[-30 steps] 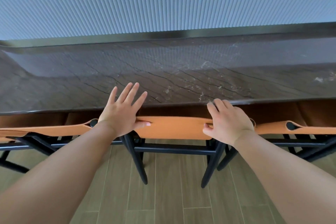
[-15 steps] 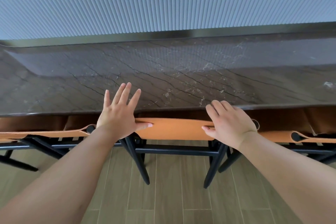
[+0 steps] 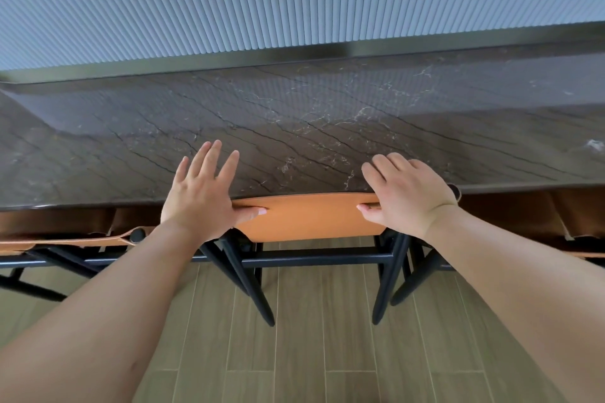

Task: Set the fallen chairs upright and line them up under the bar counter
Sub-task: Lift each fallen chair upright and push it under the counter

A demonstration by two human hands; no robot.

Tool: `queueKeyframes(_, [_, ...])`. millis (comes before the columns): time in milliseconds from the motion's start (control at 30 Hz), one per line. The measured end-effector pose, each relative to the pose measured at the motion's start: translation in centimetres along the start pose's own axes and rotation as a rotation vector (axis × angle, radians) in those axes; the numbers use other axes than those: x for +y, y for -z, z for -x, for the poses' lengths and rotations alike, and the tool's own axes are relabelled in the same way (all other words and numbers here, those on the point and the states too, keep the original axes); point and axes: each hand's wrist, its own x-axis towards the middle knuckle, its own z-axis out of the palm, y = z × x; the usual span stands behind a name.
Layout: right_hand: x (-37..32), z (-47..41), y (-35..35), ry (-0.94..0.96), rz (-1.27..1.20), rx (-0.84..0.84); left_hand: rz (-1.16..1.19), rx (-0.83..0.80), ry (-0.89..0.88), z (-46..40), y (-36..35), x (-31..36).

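We rest our open left hand [image 3: 199,203] and curled, gripping right hand [image 3: 409,198] on the middle chair's orange backrest [image 3: 311,214] at the marble bar counter [image 3: 294,127].

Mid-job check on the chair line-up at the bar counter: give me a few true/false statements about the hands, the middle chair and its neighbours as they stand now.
1. Both hands are on the middle chair's backrest. True.
2. The left hand has its fingers curled tight round the backrest. False: its fingers are straight and spread, only the thumb lies on the orange leather.
3. The middle chair lies on its side. False: it stands upright, black legs on the wood floor.
4. The backrest sits at the edge of the bar counter. True.
5. A neighbouring chair shows to the left. True.
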Motion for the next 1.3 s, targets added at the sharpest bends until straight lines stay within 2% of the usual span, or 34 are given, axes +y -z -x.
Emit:
queueKeyframes(233, [1.5, -0.3, -0.3, -0.026, -0.015, -0.017, -0.005, -0.003, -0.005, -0.4, 0.4, 1.2])
queueKeyframes(533, [0.7, 0.7, -0.5, -0.067, -0.080, -0.048, -0.057, -0.006, -0.140, -0.6, 0.2, 0.7])
queueKeyframes(667, [-1.5, 0.0, -0.5, -0.071, -0.082, -0.054, -0.067, -0.091, -0.127, -1.6, -0.1, -1.2])
queueKeyframes(767, [-2.7, -0.5, -0.8, -0.086, -0.080, -0.065, -0.053, -0.075, -0.142, -1.5, -0.6, -2.0])
queueKeyframes(1067, [-1.1, -1.7, -0.5, -0.034, -0.022, -0.016, 0.073, -0.112, -0.037, -2.2, -0.5, -2.0])
queueKeyframes(1300, [0.3, -0.9, -1.5, -0.026, -0.006, -0.016, 0.066, -0.115, -0.026, -1.3, -0.7, 0.0])
